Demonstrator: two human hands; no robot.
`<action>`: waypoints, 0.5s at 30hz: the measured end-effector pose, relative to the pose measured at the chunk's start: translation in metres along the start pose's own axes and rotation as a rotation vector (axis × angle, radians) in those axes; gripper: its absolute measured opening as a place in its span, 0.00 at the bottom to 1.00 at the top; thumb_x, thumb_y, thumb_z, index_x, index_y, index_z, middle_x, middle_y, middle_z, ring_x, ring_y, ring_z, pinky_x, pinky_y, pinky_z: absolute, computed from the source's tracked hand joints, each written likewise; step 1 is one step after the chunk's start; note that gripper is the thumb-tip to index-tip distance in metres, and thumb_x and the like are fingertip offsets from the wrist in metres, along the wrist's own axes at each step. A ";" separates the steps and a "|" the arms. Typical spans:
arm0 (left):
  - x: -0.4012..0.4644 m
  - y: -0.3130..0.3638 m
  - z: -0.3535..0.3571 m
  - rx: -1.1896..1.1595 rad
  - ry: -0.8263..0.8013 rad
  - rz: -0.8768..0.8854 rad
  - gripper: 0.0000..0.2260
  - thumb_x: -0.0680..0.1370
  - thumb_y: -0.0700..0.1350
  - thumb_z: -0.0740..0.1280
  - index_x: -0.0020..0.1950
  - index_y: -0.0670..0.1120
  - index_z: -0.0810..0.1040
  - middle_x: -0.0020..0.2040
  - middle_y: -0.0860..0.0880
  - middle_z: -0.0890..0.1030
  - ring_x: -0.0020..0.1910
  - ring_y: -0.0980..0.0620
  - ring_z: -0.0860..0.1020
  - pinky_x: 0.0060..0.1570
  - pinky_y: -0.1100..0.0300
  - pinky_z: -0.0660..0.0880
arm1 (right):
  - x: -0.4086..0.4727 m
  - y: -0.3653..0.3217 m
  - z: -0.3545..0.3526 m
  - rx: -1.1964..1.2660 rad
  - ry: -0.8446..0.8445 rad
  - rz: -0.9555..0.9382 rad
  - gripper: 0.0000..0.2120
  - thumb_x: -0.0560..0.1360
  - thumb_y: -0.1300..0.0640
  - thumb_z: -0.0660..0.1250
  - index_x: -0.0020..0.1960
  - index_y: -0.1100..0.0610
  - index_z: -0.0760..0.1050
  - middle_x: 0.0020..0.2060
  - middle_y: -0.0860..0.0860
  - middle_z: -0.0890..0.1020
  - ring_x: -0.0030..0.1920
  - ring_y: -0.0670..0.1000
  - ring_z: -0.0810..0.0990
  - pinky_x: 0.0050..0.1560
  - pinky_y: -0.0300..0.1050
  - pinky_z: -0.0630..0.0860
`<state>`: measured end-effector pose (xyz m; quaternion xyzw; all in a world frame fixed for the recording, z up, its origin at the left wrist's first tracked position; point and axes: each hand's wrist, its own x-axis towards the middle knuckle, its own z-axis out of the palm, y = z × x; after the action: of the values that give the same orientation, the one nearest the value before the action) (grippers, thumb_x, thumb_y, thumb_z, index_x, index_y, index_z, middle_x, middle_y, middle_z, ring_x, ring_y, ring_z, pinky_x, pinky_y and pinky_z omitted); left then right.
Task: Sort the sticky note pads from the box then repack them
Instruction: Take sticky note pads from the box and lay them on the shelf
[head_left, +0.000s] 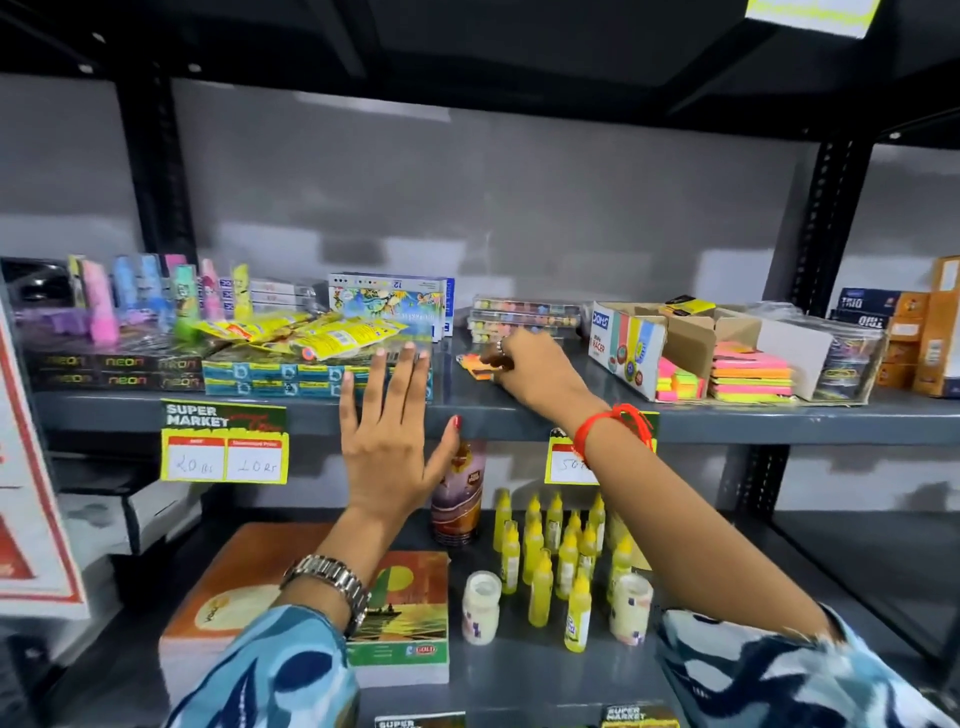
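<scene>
I am seeing the left hand (387, 441) spreading flat, fingers apart, tips touching the teal packs (270, 378) at the shelf (753, 415) edge and holding nothing. The right hand (535, 371) is curling its fingers closed around an orange and yellow sticky note pad (475, 365) lying on the shelf. More sticky note pads (748, 376) are sitting stacked in the open cardboard box (631, 351) reading "DOMS", just right of that hand. A price tag (224, 441) below is reading "SUPER MARKET". Yellow bottles (561, 556) are standing on the lower shelf.
</scene>
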<state>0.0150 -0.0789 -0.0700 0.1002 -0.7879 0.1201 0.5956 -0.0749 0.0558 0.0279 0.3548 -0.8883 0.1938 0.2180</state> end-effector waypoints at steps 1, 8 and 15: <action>0.001 0.000 0.000 0.001 0.004 -0.001 0.29 0.79 0.58 0.54 0.73 0.40 0.65 0.73 0.43 0.67 0.73 0.44 0.61 0.72 0.43 0.51 | -0.002 0.002 -0.001 0.004 0.009 -0.007 0.11 0.72 0.64 0.65 0.54 0.65 0.76 0.52 0.64 0.80 0.54 0.65 0.77 0.52 0.53 0.76; 0.000 0.001 -0.001 -0.022 -0.008 -0.008 0.28 0.79 0.57 0.54 0.74 0.41 0.65 0.73 0.43 0.67 0.73 0.43 0.61 0.72 0.42 0.52 | -0.029 0.017 -0.017 0.041 0.196 -0.010 0.14 0.72 0.63 0.64 0.57 0.58 0.79 0.53 0.60 0.82 0.57 0.61 0.78 0.57 0.52 0.76; 0.000 0.003 -0.004 -0.041 -0.025 -0.020 0.28 0.79 0.57 0.54 0.73 0.41 0.65 0.73 0.43 0.67 0.73 0.43 0.61 0.72 0.43 0.50 | -0.053 0.055 -0.053 0.095 0.582 0.053 0.16 0.72 0.67 0.62 0.55 0.56 0.80 0.51 0.56 0.85 0.52 0.57 0.81 0.57 0.47 0.73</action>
<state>0.0174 -0.0746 -0.0689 0.0973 -0.7966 0.0966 0.5888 -0.0661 0.1479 0.0332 0.2710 -0.7872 0.3345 0.4416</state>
